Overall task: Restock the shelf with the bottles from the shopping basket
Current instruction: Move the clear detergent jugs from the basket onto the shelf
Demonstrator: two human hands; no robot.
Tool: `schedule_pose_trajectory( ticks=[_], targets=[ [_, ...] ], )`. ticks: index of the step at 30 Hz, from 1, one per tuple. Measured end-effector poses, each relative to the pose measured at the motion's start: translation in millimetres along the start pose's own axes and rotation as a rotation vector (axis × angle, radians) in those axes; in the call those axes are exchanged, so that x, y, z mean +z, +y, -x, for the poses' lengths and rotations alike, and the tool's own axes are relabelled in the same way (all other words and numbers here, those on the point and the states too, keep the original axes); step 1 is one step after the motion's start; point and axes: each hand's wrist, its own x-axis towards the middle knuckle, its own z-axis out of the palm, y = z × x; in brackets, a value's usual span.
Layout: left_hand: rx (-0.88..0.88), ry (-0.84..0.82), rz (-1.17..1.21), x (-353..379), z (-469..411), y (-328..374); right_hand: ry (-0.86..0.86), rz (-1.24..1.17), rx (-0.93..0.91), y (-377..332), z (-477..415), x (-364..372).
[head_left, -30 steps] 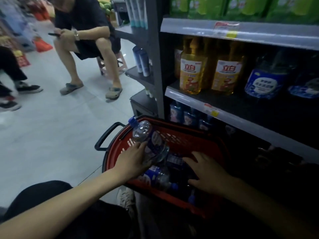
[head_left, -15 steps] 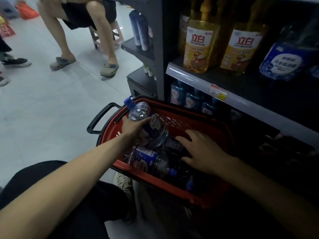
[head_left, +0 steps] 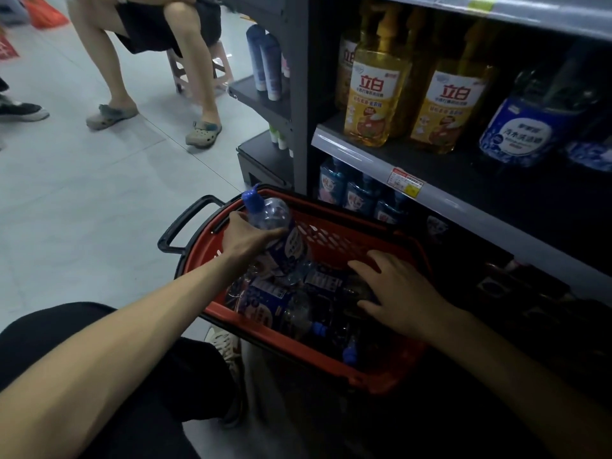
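Note:
A red shopping basket (head_left: 334, 233) with a black handle stands on the floor in front of the dark shelf (head_left: 371, 160). My left hand (head_left: 246, 240) grips a clear blue-capped bottle (head_left: 271, 217), tilted, its cap above the basket's far-left rim. Several more blue-labelled bottles (head_left: 275, 306) lie in the basket. My right hand (head_left: 397, 293) reaches down into the basket over dark bottles, fingers spread; whether it holds one is hidden. Similar blue bottles (head_left: 359, 193) stand on the lowest shelf level behind the basket.
Yellow detergent bottles (head_left: 377, 91) and a blue refill bottle (head_left: 526, 127) fill the shelf above. A seated person's legs (head_left: 198, 77) and a stool are on the tiled floor at the back left. My knee (head_left: 49, 332) is at the lower left.
My left hand has slid up the bottle toward its neck and lifted it slightly. My right hand has stayed low in the basket. The view has tilted downward.

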Motion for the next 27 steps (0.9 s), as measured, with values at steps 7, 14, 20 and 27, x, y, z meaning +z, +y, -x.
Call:
schedule_pose_trajectory(
  ticks=[7, 14, 20, 27],
  targets=[
    [0.269, -0.06, -0.035, 2.3, 51.2, 24.2, 0.005, -0.015, 0.013, 10.6, 10.2, 1.3],
    [0.437, -0.113, 0.086, -4.3, 77.4, 65.9, 0.048, -0.469, 0.066, 12.7, 8.9, -8.0],
    [0.419, -0.211, 0.349, -8.0, 88.9, 93.8, 0.224, -0.963, 0.118, 14.6, 9.5, -36.2],
    [0.328, -0.369, 0.578, -5.6, 103.3, 123.8, 0.233, -1.273, 0.116, 15.6, 10.8, -53.2]
  ],
)
